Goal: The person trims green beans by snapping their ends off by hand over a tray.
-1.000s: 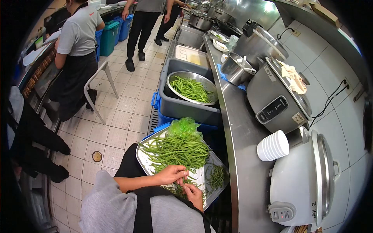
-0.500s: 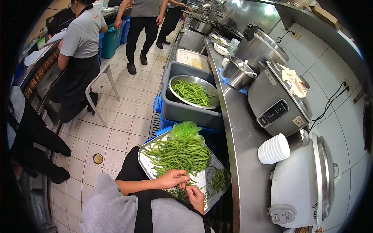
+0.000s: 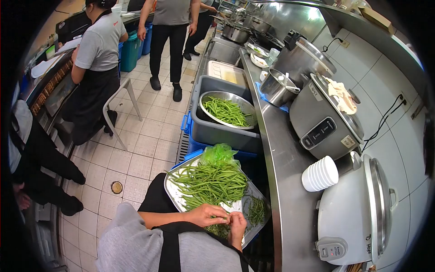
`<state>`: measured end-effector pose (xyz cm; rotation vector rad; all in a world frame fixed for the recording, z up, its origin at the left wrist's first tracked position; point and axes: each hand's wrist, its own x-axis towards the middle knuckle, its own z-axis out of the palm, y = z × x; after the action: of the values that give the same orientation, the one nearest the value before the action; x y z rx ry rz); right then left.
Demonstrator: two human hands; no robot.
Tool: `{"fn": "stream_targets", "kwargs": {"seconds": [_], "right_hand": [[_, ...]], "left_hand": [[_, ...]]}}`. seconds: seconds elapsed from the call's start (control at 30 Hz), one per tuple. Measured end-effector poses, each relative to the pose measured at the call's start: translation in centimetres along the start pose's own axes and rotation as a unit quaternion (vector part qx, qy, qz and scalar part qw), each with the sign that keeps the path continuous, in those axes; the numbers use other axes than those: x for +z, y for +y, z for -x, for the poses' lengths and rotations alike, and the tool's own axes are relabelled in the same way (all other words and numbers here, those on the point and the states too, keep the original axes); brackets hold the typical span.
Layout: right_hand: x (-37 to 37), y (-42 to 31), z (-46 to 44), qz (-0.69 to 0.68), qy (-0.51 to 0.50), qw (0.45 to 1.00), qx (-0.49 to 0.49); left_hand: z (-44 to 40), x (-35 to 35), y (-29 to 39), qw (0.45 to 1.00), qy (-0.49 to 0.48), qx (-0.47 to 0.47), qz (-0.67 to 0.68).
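A heap of long green beans (image 3: 208, 181) lies on a metal tray (image 3: 170, 192) in front of me. My left hand (image 3: 209, 215) is closed in a pinch over the near part of the tray. Beside it, fingertips close together, is my right hand (image 3: 237, 226), also pinching. A short green piece of bean (image 3: 225, 218) shows between the two hands; most of it is hidden by the fingers. Small bean trimmings (image 3: 218, 230) lie under the hands, and more cut bits (image 3: 256, 211) sit at the tray's right side. A green plastic bag (image 3: 219, 154) rests at the far end.
A steel bowl of green beans (image 3: 253, 123) sits in a grey tub (image 3: 226, 137) beyond the tray. To the right runs a steel counter (image 3: 290, 204) with rice cookers (image 3: 349, 222) and stacked white cups (image 3: 320, 174). Several people stand at left and ahead, near a stool (image 3: 107, 113).
My hands have come closer together and shifted slightly right. The bean between them is now mostly covered. A person ahead has stepped, with one foot now nearer.
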<state>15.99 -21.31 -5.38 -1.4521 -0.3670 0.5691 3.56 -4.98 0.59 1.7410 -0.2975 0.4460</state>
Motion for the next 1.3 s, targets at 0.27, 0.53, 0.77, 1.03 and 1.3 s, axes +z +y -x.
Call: {"fn": "stream_targets", "kwargs": {"seconds": [0.27, 0.53, 0.77, 1.03, 1.3], "right_hand": [[0.7, 0.2, -0.8, 0.558, 0.009, 0.811, -0.178], [0.1, 1.2, -0.1, 0.482, -0.019, 0.863, -0.147], [0.5, -1.4, 1.5, 0.431, 0.024, 0.878, -0.204], [2.5, -3.3, 4.1, 0.408, -0.043, 0.899, -0.153], [1.9, -1.7, 3.5, 0.418, -0.050, 0.889, -0.182]], "left_hand": [[1.1, 0.8, -2.1, 0.969, 0.064, -0.208, 0.119], [1.9, 1.1, -5.0, 0.934, 0.131, -0.313, 0.109], [2.1, 1.6, -4.4, 0.943, 0.082, -0.319, 0.042], [1.5, 1.4, -3.4, 0.906, 0.135, -0.343, 0.206], [1.6, 1.4, -3.1, 0.917, 0.207, -0.290, 0.183]]}}
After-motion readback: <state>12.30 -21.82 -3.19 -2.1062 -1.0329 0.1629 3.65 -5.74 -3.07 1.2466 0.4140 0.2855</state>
